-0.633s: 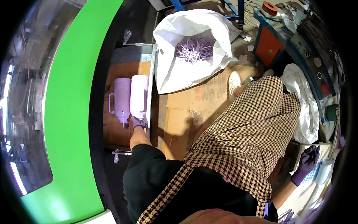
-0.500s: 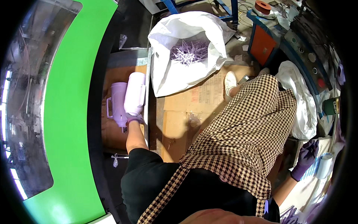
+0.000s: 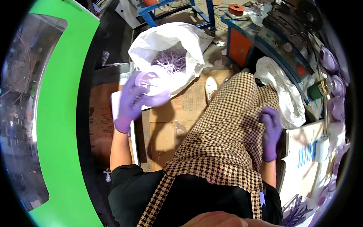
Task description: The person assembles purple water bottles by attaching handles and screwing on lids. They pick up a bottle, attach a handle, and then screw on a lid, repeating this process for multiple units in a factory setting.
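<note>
My left hand (image 3: pixel 130 102), in a purple glove, is raised over the floor and shut on a lilac moulded plastic piece (image 3: pixel 150 87), blurred by motion. It hangs just in front of an open white sack (image 3: pixel 159 41) holding lilac plastic scraps (image 3: pixel 172 60). My right hand (image 3: pixel 270 132), also gloved in purple, lies against the edge of my checked apron (image 3: pixel 227 128) with its fingers bent and nothing in it.
Flattened cardboard (image 3: pixel 170 128) covers the floor below. A green curved machine guard (image 3: pixel 56 113) fills the left. A second white bag (image 3: pixel 281 89) lies on the right, beside a bench with lilac cups (image 3: pixel 332 87), a tape roll (image 3: pixel 321 145) and lilac strips (image 3: pixel 295 208).
My left hand has lifted the lilac piece from the low cardboard at the left, up and toward the sack. My right hand has come up from the lower right onto the apron.
</note>
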Demonstrator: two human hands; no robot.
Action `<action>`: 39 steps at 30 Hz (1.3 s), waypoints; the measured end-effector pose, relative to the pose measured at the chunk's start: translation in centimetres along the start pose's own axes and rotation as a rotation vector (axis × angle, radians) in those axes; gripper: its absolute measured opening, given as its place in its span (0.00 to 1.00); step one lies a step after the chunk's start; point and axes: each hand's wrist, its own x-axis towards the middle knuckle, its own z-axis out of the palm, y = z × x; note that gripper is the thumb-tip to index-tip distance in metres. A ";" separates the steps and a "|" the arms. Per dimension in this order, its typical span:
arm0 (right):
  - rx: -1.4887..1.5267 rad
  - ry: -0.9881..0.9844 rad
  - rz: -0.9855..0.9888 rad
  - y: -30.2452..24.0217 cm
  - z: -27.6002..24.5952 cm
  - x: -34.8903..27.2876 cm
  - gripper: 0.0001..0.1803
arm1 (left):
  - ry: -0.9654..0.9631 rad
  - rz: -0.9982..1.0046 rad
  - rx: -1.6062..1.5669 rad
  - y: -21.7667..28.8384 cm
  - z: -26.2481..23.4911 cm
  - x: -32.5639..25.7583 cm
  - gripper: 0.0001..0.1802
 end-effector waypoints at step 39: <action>-0.577 0.007 -0.568 2.1 -4.9 11.7 0.14 | 0.381 -0.172 -0.134 1.2 11.8 5.6 0.47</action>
